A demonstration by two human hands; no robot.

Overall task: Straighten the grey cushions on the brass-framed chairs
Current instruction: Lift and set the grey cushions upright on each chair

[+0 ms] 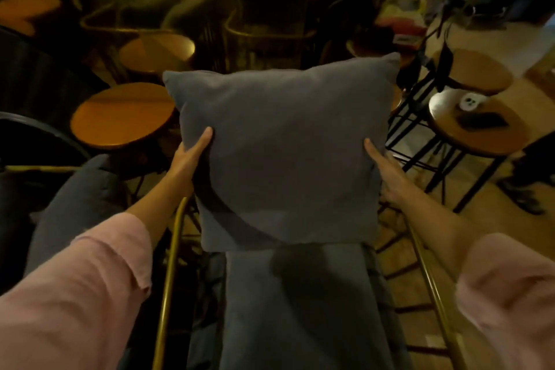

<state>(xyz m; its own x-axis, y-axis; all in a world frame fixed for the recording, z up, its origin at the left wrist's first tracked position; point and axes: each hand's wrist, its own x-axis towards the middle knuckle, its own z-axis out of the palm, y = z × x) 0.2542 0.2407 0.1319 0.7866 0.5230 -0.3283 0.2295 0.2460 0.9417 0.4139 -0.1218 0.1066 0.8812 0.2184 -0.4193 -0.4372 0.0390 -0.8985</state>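
A square grey cushion [285, 153] is held upright in the middle of the view, above the grey seat pad [303, 309] of a brass-framed chair [169, 264]. My left hand [189, 159] grips its left edge, thumb on the front face. My right hand [381, 171] grips its right edge the same way. The fingers of both hands are hidden behind the cushion. A second grey cushion [75, 207] lies on the neighbouring chair at the left. Both forearms wear pink sleeves.
Round wooden stools [123, 117] stand behind the chair at the left and centre. At the right, black-legged stools [477, 132] hold a small white object and a dark one. Another person's leg and shoe [522, 195] are at the far right. The floor is wooden.
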